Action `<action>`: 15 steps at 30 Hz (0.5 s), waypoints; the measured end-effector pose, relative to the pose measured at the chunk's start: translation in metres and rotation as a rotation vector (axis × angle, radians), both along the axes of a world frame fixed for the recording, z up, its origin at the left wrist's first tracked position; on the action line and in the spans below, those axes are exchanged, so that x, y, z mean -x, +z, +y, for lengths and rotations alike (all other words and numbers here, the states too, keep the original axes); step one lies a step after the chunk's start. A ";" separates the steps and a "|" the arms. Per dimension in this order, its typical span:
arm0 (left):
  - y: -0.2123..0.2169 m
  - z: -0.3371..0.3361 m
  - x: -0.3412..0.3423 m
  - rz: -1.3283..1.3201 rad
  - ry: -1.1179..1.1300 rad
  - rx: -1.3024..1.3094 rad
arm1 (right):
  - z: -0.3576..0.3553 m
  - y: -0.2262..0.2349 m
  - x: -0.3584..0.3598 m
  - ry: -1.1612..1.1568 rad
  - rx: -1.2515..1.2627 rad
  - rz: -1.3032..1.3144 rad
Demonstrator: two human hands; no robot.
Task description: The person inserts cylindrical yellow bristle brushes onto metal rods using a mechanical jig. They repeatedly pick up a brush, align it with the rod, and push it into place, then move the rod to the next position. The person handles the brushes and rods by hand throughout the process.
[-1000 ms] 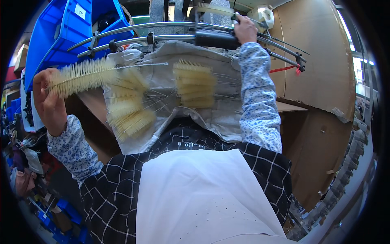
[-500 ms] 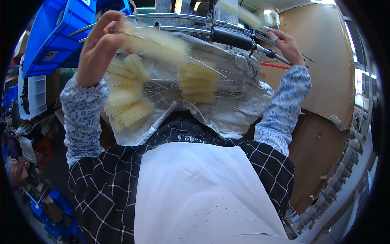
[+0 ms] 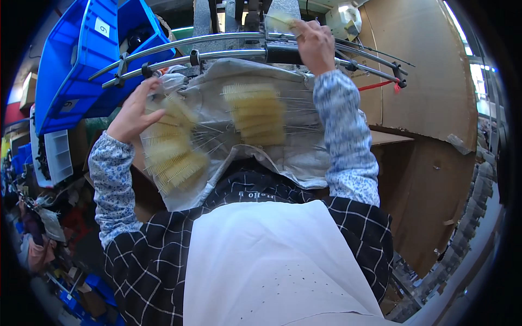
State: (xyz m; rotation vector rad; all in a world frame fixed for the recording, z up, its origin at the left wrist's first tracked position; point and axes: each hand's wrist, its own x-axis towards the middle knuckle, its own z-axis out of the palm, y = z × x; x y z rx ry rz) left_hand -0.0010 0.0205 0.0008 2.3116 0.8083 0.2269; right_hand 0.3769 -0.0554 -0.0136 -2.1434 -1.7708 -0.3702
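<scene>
1. While the person leans over a grey cloth (image 3: 239, 146) spread across the lap like a tray, the left hand (image 3: 133, 114) rests on the left heap of pale yellow bristle brushes (image 3: 174, 155), each with a thin wire stem.
2. Its fingers (image 3: 147, 89) are spread wide and partly curled over the top of the heap; they touch the bristles, but whether they have closed on any one brush cannot be told.
3. A second bundle of the same brushes (image 3: 255, 111) lies near the middle of the cloth, its wire stems pointing left toward the first heap, so the two lots are kept apart but both within reach.
4. The right hand (image 3: 315, 46) is raised well above the cloth, up at the curved metal rails (image 3: 217, 46) of a machine; its fingers are pinched shut on a single brush (image 3: 280, 22) held just above the upper rail, next to a black cylinder (image 3: 283, 54) mounted there.
5. Judging by that pinch, the brush is held by one end so that it can be lined up with the machine.
6. Blue plastic bins (image 3: 81, 60) stand tilted at upper left, and brown cardboard sheets (image 3: 429, 98) wall off the right side.
7. A white apron (image 3: 272, 261) over a checked shirt fills the lower part of the view.
</scene>
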 end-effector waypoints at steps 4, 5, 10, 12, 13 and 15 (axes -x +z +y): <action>-0.034 0.006 0.045 0.374 0.129 0.028 | 0.030 -0.025 -0.022 -0.101 0.116 -0.028; -0.036 0.006 0.046 0.334 0.131 0.173 | 0.033 -0.023 -0.022 -0.118 0.141 -0.022; -0.029 0.006 0.047 0.195 0.214 0.294 | 0.048 -0.030 -0.021 -0.126 0.181 -0.054; -0.012 0.003 0.040 0.142 0.292 0.457 | 0.048 -0.033 -0.025 -0.104 0.159 -0.057; -0.011 0.003 0.042 0.134 0.298 0.470 | 0.048 -0.033 -0.027 -0.092 0.146 -0.056; -0.010 0.004 0.047 0.119 0.312 0.496 | 0.045 -0.035 -0.028 -0.089 0.148 -0.038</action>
